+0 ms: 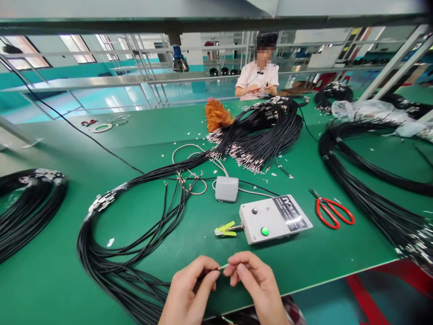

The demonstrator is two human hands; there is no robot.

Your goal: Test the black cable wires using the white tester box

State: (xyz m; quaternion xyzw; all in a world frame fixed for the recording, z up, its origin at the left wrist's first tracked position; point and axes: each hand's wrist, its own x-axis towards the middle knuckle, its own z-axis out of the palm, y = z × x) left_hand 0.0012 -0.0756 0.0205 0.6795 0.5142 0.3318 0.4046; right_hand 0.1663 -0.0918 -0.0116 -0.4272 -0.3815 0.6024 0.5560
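Both hands pinch-closed: left hand [189, 293] grip holds black wire [211, 270]; bare tip pinched in right hand [257, 284] grip.

This was a factory assembly hall for cable work. A long green workbench [84, 149] carried many coiled black wire bundles [267, 131], a grey tester box [274, 219] and red scissors [333, 212]; a co-worker [257, 79] sat at the far side among metal racking [142, 63].
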